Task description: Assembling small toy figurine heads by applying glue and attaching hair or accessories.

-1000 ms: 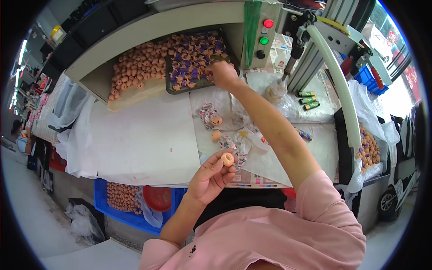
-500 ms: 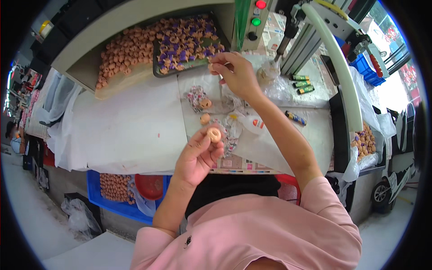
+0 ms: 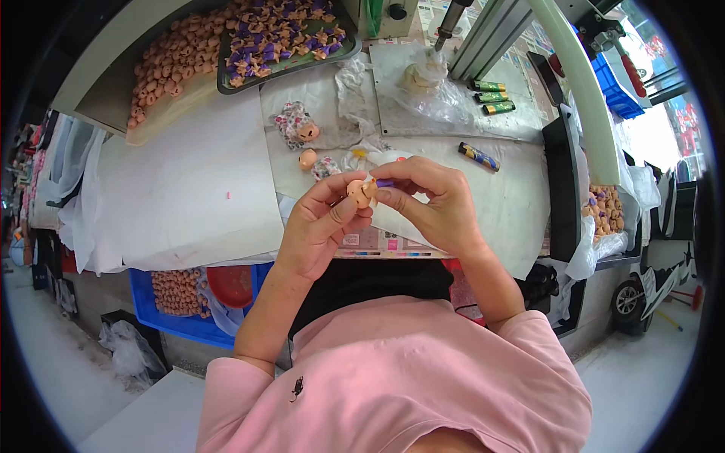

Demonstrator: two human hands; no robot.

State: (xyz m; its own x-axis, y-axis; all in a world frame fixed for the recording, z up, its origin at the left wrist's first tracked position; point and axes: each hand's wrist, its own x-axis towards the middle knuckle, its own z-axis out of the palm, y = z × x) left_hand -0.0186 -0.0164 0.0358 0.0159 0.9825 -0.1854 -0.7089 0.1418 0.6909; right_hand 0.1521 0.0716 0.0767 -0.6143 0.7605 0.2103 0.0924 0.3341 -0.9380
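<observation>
Between thumb and fingers my left hand [image 3: 308, 230] grips a small peach-coloured doll head [image 3: 356, 193]. My right hand [image 3: 445, 211] pinches a little doll body with purple on it [image 3: 384, 183], touching the head; whether the two are joined cannot be told. Just beyond my left hand lie a loose doll head [image 3: 307, 158] and a bunched floral cloth [image 3: 326, 167]. Farther back is a floral-dressed doll [image 3: 293, 124]. Purple-clothed doll bodies fill a dark tray [image 3: 291, 74] at the back, beside a heap of doll heads [image 3: 162, 68].
Green cylinders [image 3: 491, 97] and a blue one [image 3: 479, 157] lie on the right. A machine rod [image 3: 451, 23] stands over a plastic-wrapped lump [image 3: 424, 74]. A black bin [image 3: 565, 189] is at the right edge. Below the table's left side sits a blue crate [image 3: 143, 306].
My right hand has come from the tray toward me, bringing the doll body against the head in my left hand. The view has shifted, and the left hand has turned the head.
</observation>
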